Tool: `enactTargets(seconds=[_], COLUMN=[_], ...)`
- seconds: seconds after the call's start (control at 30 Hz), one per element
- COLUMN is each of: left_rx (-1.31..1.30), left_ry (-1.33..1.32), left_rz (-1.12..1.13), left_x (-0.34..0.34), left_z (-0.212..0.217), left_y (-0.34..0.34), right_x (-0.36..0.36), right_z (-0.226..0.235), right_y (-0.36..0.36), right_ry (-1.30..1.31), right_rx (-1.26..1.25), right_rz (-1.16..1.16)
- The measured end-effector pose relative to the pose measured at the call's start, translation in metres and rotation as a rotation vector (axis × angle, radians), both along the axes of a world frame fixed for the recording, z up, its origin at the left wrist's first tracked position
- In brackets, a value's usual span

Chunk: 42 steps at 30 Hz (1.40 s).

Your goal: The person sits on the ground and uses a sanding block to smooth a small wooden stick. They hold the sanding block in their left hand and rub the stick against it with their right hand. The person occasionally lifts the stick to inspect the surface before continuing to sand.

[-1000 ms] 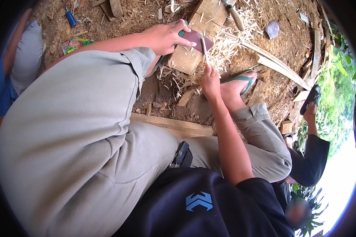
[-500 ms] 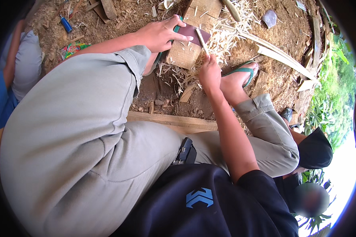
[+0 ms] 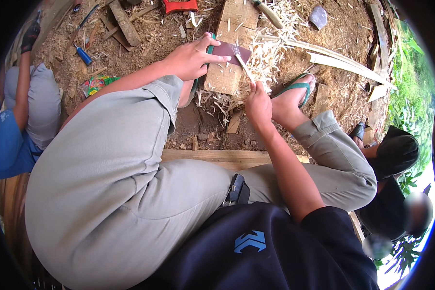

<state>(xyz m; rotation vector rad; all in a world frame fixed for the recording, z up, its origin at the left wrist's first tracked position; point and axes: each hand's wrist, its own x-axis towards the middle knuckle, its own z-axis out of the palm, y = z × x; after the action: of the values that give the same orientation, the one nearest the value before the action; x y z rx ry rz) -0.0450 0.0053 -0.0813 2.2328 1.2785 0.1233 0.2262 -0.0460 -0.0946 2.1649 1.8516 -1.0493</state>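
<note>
A dark reddish-brown sheet of sandpaper (image 3: 224, 50) lies flat on a squared wooden block (image 3: 226, 81). Two spread fingers of my left hand (image 3: 187, 60) press on the left part of the sheet; the rest of that hand is beside the block's left edge. Pinched in my right hand (image 3: 259, 105) is a thin pale wooden stick (image 3: 246, 70). It slants up and left, with its blurred far tip over the sandpaper. Curled wood shavings (image 3: 270, 67) lie in a heap to the right of the block.
Near the block's far end lies a tool with a wooden handle (image 3: 269, 15), with a red handle (image 3: 180, 6) farther left. Long wood strips (image 3: 345, 70) and a stone (image 3: 318, 17) lie at right. A blue cylinder (image 3: 83, 55) is on the ground. People sit left and right.
My right hand has drawn the stick back toward me, its tip shifting across the sandpaper. My left hand keeps its place on the sheet. The whole view has shifted slightly.
</note>
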Motion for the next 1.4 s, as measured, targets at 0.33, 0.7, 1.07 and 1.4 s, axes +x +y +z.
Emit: enactTargets(seconds=[0.33, 0.7, 1.07, 1.4], left_rx=[-0.075, -0.027, -0.083, -0.052], left_ry=[0.041, 0.020, -0.030, -0.029], left_rz=[-0.016, 0.001, 0.001, -0.002], left_x=[0.002, 0.000, 0.000, 0.000], left_z=[0.004, 0.002, 0.001, -0.001], left_y=[-0.002, -0.002, 0.002, 0.000], right_x=[-0.005, -0.006, -0.008, 0.019], right_z=[0.011, 0.009, 0.014, -0.008], right_y=[0.009, 0.019, 0.033, 0.016], right_ry=[0.036, 0.123, 0.078, 0.236], right_rx=[-0.078, -0.155, -0.118, -0.184], right_rz=[0.010, -0.027, -0.007, -0.084])
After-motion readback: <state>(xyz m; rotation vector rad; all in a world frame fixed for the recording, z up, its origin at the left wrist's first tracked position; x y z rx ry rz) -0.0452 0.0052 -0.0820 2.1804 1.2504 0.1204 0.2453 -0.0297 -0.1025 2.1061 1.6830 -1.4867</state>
